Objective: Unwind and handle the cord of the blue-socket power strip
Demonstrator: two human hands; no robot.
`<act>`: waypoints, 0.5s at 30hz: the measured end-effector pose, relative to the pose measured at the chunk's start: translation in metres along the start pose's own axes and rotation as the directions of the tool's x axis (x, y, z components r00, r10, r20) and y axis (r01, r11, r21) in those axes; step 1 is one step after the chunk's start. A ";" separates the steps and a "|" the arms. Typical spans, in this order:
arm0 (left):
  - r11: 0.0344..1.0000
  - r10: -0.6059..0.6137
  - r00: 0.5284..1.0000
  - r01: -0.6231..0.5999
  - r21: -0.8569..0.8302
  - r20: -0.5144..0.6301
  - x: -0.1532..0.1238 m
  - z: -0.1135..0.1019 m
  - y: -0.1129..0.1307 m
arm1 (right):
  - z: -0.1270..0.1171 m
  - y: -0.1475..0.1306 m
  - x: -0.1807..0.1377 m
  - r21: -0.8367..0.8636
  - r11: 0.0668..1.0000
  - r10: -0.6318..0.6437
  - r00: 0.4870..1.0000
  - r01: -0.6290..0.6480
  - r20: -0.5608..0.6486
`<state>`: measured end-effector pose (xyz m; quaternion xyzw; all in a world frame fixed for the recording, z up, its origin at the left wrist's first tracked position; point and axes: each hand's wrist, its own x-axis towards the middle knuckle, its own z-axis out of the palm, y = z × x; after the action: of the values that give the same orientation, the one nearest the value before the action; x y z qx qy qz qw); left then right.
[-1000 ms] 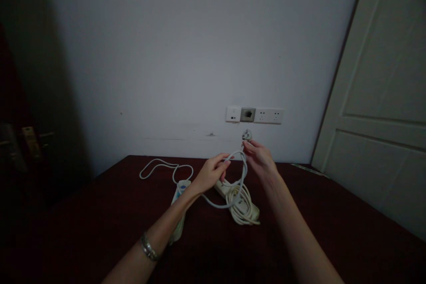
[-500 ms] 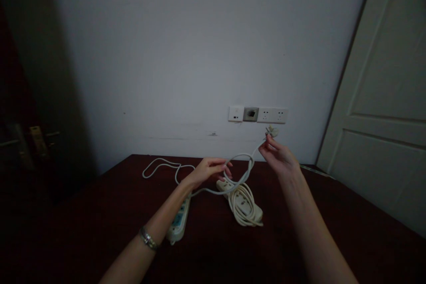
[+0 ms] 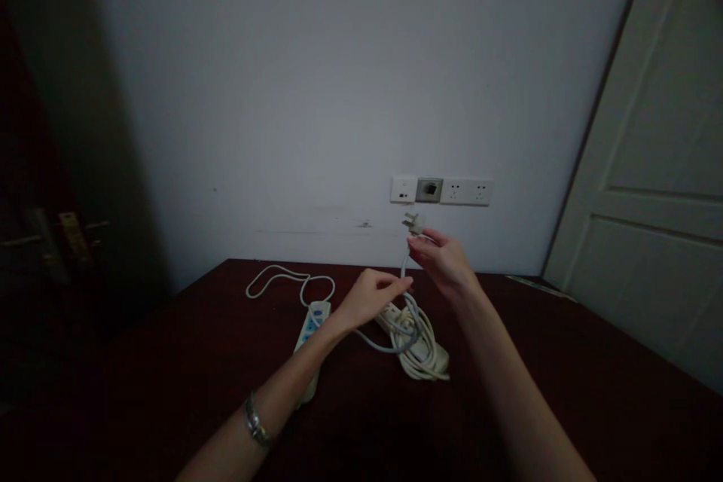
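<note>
My right hand (image 3: 443,260) pinches a pale plug (image 3: 416,224) by its base, its metal prongs pointing up and left in front of the wall. From the plug a white cord (image 3: 379,349) drops to my left hand (image 3: 376,295), whose thumb and fingers are closed on it. Below that hand the cord hangs in a loop and runs left. Under my left forearm lies a power strip (image 3: 309,330) with blue sockets, partly hidden. A second power strip (image 3: 440,359), wrapped in its own coiled cream cable (image 3: 421,370), rests beneath the loop.
A dark red table (image 3: 197,361) stands against the white wall. Wall sockets (image 3: 466,192) and a grey outlet plate (image 3: 429,190) sit above its back edge. More white cord (image 3: 271,267) lies at the back left. A pale door (image 3: 649,203) is on the right, a brass handle plate (image 3: 73,237) on the left.
My right hand has moved left with the plug, closer to my left hand. My left hand has shifted right and closed on the cord. The cord loop has dropped lower.
</note>
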<state>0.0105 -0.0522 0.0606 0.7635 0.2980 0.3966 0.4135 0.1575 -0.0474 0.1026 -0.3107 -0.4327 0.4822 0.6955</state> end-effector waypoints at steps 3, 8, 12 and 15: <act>0.962 -0.139 0.968 0.181 -0.203 0.207 -0.003 0.005 -0.002 | 0.011 0.005 -0.003 0.005 1.000 0.014 0.999 -0.015 0.031; 0.870 -0.088 0.910 0.268 -0.413 0.405 -0.004 -0.007 -0.003 | 0.002 0.001 0.003 0.117 0.990 -0.065 0.992 0.078 -0.108; 0.844 -0.111 0.852 0.353 -0.404 0.512 -0.002 -0.011 -0.005 | -0.010 -0.007 0.006 0.150 0.981 -0.091 0.977 0.121 -0.192; 0.841 -0.138 0.832 0.385 -0.380 0.537 -0.002 -0.003 -0.009 | -0.008 -0.009 0.003 0.154 0.982 -0.082 0.977 0.114 -0.197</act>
<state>0.0060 -0.0489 0.0529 0.6638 0.1823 0.1883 0.7005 0.1693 -0.0479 0.1077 -0.2751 -0.3381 0.4495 0.7797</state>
